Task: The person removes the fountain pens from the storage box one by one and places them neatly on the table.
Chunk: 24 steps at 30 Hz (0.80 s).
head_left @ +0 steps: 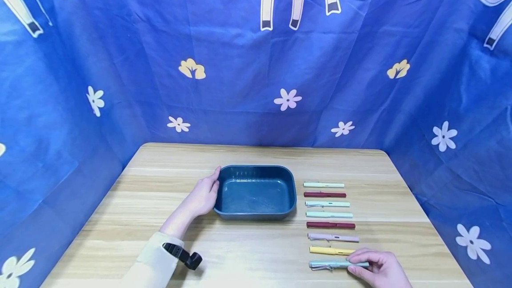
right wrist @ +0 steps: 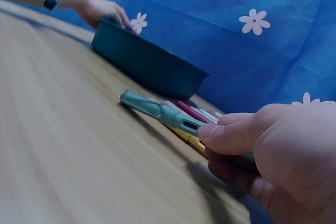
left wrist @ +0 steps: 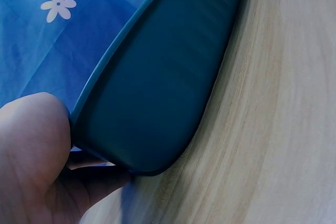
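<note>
My left hand holds the left side of a dark teal plastic basin, which stands on the table with nothing inside. In the left wrist view the near wall of the basin fills the middle, and part of the grip is hidden behind its corner. Between thumb and fingers, my right hand pinches a blue-green pen by its right end. In the right wrist view this pen is tilted, its clip end just off the tabletop. Behind it lies a yellow pen, close to my fingertips.
Several pens lie in a column right of the basin: a lilac pen, a dark red pen, a mint pen and others farther back. A blue patterned cloth hangs around the wooden table.
</note>
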### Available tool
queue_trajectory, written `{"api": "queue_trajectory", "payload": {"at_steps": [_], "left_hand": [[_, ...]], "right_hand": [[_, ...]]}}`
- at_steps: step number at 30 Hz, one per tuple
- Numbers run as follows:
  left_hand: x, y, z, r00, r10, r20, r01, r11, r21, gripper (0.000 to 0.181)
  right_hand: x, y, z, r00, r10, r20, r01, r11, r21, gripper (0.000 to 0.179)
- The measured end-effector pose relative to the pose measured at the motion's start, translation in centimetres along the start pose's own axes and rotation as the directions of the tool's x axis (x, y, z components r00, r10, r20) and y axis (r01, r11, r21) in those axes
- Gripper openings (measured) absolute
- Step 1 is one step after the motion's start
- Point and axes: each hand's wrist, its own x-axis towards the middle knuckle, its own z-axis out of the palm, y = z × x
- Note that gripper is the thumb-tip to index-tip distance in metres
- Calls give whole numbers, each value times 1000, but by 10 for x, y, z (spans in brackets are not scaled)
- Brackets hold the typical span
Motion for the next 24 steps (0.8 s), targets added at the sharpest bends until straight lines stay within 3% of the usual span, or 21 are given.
{"api": "queue_trajectory", "payload": {"at_steps": [8, 14, 18, 24], "left_hand": [[0, -1, 1, 1000, -10, 5, 10, 1000, 1, 52], [1, 0, 0, 1000, -7, 1, 7, 1000, 3, 52], [1, 0, 0, 1000, -1, -2, 1, 1000, 4, 51], [1, -1, 1, 1000, 0, 1, 0, 1000, 6, 52]], "right_hand": [[0, 5, -1, 988, -145, 47, 149, 981, -122, 15], [3, 11, 0, 943, -329, 59, 333, 916, -224, 25], [4, 13, -1, 931, -360, 64, 364, 894, -261, 27], [4, 15, -2, 927, -369, 70, 374, 893, -251, 28]]}}
